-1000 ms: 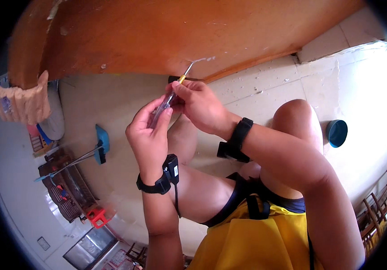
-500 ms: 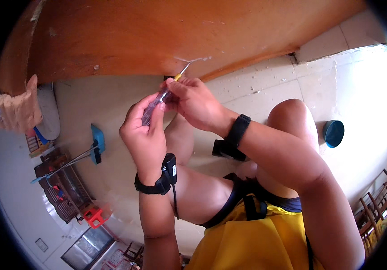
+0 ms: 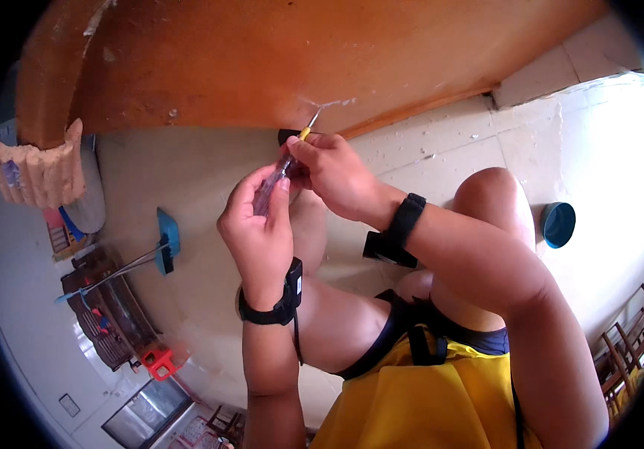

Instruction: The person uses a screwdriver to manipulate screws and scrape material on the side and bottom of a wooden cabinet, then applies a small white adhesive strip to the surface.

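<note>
Both hands are closed around a screwdriver (image 3: 267, 194) with a clear, purplish handle, a yellow collar and a thin metal shaft. Its tip meets the orange-brown wooden panel (image 3: 247, 60) beside whitish scrape marks. My left hand (image 3: 256, 236) grips the back of the handle, thumb along the side. Further forward, my right hand (image 3: 344, 179) pinches the handle close to the collar, the thumb on top and the other fingers partly hidden behind. A black strap circles each wrist.
Pale crumbs lie on the tiled floor (image 3: 456, 135) along the panel's edge. To the right stands a teal bucket (image 3: 558, 224). A blue dustpan (image 3: 168, 232), a red stool (image 3: 159, 362) and a ridged, tan block (image 3: 45, 176) are at left. Wooden chairs (image 3: 629, 348) stand at lower right.
My left hand and the screwdriver handle have shifted slightly right, and the shaft stands a little steeper. The tip remains by the same scrape marks; both hands keep their hold.
</note>
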A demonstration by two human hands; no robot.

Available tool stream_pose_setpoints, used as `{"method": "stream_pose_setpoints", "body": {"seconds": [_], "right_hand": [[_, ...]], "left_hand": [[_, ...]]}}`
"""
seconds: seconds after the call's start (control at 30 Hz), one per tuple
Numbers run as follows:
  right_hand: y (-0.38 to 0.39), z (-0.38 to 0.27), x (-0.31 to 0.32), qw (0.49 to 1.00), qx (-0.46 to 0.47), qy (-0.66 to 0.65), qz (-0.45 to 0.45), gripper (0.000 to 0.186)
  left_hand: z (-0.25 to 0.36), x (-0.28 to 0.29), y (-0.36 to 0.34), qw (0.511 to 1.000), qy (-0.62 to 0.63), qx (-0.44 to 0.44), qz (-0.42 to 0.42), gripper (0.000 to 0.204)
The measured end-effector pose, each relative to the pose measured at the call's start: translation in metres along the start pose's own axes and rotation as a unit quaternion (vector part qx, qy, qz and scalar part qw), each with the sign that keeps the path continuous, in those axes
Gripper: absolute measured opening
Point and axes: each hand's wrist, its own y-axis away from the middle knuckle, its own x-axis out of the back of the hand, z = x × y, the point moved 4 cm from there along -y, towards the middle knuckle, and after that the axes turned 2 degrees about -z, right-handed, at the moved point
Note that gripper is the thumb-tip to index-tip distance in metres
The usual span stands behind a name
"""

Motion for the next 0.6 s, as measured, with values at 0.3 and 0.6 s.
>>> {"method": "stream_pose_setpoints", "body": {"seconds": [0.3,0.6], "right_hand": [[0.002,-0.005,-0.001,0.995,-0.011,0.095,0.036,0.029],[0.001,-0.004,0.013,0.984,0.010,0.144,0.103,0.036]], "left_hand": [[-0.011,-0.003,0.003,0.999,-0.010,0.037,-0.002,0.015],[-0.014,-0.013,0.000,0.996,-0.055,0.017,-0.064,0.012]]}}
